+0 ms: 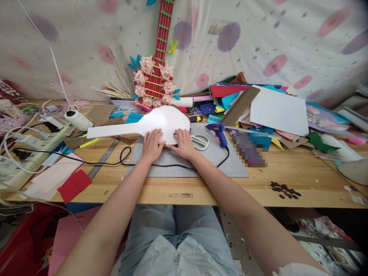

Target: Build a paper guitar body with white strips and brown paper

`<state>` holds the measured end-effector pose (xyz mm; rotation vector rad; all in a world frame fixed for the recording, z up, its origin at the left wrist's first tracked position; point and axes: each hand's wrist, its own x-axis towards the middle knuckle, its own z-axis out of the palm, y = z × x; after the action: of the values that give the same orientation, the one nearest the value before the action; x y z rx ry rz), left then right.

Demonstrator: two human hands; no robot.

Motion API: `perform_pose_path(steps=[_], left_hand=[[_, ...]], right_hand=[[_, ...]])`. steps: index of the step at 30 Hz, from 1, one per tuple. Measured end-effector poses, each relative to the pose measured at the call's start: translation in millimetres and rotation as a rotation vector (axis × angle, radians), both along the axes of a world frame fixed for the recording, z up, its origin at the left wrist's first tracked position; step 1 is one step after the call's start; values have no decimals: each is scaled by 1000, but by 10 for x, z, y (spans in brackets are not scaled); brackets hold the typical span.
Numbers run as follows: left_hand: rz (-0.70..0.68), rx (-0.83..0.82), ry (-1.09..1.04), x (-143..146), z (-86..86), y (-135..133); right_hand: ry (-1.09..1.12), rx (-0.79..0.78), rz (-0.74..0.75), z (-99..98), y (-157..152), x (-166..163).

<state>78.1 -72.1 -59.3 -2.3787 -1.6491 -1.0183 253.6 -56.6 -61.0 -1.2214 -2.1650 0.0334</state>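
A white lute-shaped board (163,119) lies on the grey cutting mat (227,165), its long neck pointing left and a thin brown edge showing round its body. My left hand (153,145) rests with fingers spread on the near side of the body, close to the neck. On the right part of the same edge lies my right hand (183,143), also spread, its thumb pointing toward the left one. A pair of scissors (200,142) with pale handles sits just right of my right hand. Beyond it is a blue hot glue gun (217,132) with a glue stick in it.
A red paper lute (155,80) with pink flowers leans at the back. Felt sheets and a white foam board (278,109) are piled back right. Dark beans or beads (284,189) lie front right. A power strip (37,153) and steel ruler (103,159) are left; a black cord crosses the mat.
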Motion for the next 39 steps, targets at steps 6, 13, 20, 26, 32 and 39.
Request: perform_pose_path(steps=[6, 13, 20, 26, 32, 39], left_hand=[[-2, -13, -53, -30, 2, 23], [-91, -24, -22, -114, 21, -6], [-56, -66, -31, -119, 30, 14], [-47, -37, -50, -121, 10, 47], [-53, -37, -16, -118, 15, 30], [-42, -32, 8, -50, 49, -20]], right_hand=[[-10, 10, -58, 10, -17, -87], [-24, 14, -66, 44, -68, -105], [-63, 58, -59, 29, -75, -98], [-52, 66, -51, 20, -16, -45], [20, 34, 70, 40, 43, 118], [-29, 3, 119, 15, 40, 175]])
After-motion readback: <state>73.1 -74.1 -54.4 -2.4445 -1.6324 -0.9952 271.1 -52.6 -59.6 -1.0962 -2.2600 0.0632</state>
